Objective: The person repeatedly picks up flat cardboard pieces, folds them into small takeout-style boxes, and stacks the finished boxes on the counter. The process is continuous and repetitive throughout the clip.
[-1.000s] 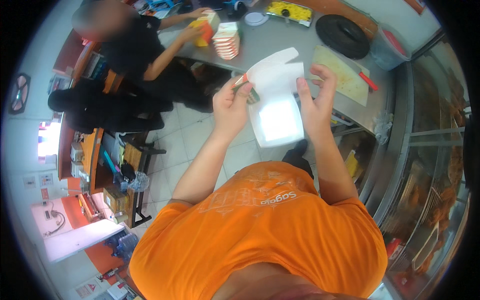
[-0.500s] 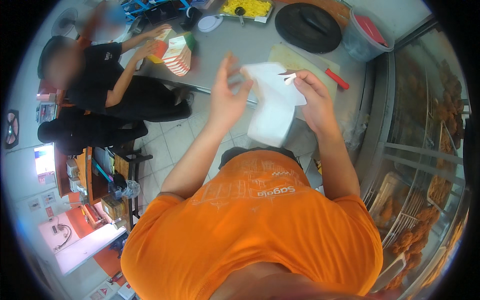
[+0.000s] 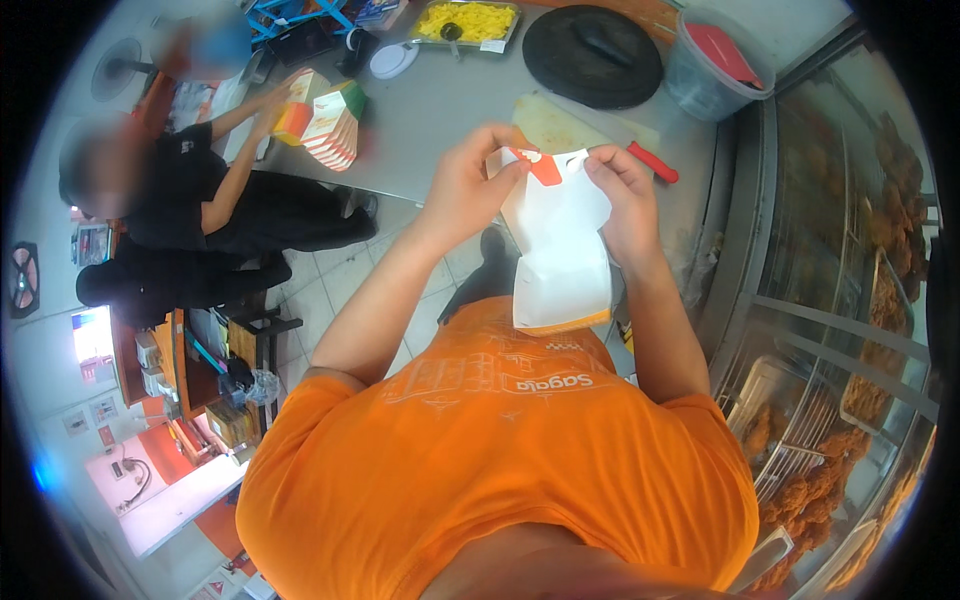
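Between my two hands hangs an unfolded cardboard food box point(image 3: 562, 240), white inside, with a red-orange flap at its top left and an orange lower edge. My left hand point(image 3: 472, 188) pinches its upper left corner by the red flap, thumb against fingers. My right hand point(image 3: 626, 192) grips the upper right corner beside a small slot. The box hangs in front of my orange shirt, below the table's near edge, its outer face hidden. Just beyond it lie a pale cutting board point(image 3: 545, 124) and a knife with a red handle point(image 3: 654, 163).
On the steel table point(image 3: 430, 120) are a black round lid point(image 3: 592, 52), a clear tub point(image 3: 705, 95), a tray of yellow food point(image 3: 488, 22) and stacked food boxes point(image 3: 332, 135), near a co-worker's hands point(image 3: 270, 110). At right, a glass cabinet point(image 3: 790, 200) holds fried pieces.
My left hand, apart from the box before, has closed on its upper left corner. The box has turned to show its white inside and red flap, and hangs lower and more spread out.
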Tool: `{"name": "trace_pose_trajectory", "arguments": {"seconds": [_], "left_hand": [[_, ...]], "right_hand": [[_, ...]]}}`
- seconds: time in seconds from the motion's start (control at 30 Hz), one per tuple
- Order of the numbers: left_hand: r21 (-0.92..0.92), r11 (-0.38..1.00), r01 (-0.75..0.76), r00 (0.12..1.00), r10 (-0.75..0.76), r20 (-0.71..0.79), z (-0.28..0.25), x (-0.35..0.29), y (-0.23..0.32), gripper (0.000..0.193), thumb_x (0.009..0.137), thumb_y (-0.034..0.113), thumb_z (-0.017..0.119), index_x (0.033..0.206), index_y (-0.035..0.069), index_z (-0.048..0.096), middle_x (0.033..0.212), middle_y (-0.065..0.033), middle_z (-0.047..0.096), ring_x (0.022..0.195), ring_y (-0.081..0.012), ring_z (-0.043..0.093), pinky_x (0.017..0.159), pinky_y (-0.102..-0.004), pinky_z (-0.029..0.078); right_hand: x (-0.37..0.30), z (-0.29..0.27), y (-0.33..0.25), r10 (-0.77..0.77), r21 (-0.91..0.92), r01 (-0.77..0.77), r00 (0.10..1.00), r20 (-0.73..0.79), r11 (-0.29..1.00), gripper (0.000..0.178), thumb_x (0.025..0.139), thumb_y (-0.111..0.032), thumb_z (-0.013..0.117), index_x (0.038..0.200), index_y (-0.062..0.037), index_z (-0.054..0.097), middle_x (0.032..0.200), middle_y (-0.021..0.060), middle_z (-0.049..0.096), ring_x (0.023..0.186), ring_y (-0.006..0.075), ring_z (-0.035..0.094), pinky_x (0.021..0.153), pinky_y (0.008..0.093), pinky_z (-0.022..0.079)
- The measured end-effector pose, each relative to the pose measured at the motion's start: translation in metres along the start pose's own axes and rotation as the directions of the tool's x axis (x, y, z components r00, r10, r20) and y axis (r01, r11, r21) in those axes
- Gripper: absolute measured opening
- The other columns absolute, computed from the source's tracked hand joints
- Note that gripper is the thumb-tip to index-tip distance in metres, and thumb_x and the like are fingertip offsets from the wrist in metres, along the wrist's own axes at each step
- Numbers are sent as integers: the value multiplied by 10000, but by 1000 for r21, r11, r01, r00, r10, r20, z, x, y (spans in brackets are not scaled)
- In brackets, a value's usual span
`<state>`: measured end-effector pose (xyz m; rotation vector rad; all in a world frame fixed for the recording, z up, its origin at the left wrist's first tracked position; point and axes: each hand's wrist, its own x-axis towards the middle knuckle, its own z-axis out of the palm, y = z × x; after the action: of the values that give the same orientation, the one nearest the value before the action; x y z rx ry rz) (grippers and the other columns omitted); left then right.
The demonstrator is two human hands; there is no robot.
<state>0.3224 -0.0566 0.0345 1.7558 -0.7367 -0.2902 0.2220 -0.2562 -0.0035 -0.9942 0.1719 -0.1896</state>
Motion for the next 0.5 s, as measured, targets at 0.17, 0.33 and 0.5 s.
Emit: {"name": "trace_pose_trajectory", "arguments": {"seconds": [0.17,0.33,0.5], "left_hand": [[468,872,-142,909,302,-288,27,25,-15,542,905,-6,764,1371,-9,487,1087,-82,738,992,-157,690,859,-292,524],[-177,973,150,978,-172,-119,41,38,-20,573,910,11,779,1383,7,455,1039,-82,741,989,-150,697,881,-288,527],[-507,823,257,937,-341,-79,40,41,-19,583,923,-28,739,1410,19,421,995,-89,738,930,-151,699,864,-302,544]], "right_hand": [[-11,4,-1,-113,-130,102,990,-80,986,115,1079,-98,593,1128,-12,653,1060,16,695,978,83,626,886,259,496],[-21,21,14,-197,-142,170,961,-197,975,143,1086,-71,587,1189,9,645,1203,65,706,1075,114,630,961,285,504],[-13,19,18,-195,-120,173,959,-205,978,141,1084,-76,597,1184,10,643,1188,61,704,1077,114,631,959,289,504]]}}
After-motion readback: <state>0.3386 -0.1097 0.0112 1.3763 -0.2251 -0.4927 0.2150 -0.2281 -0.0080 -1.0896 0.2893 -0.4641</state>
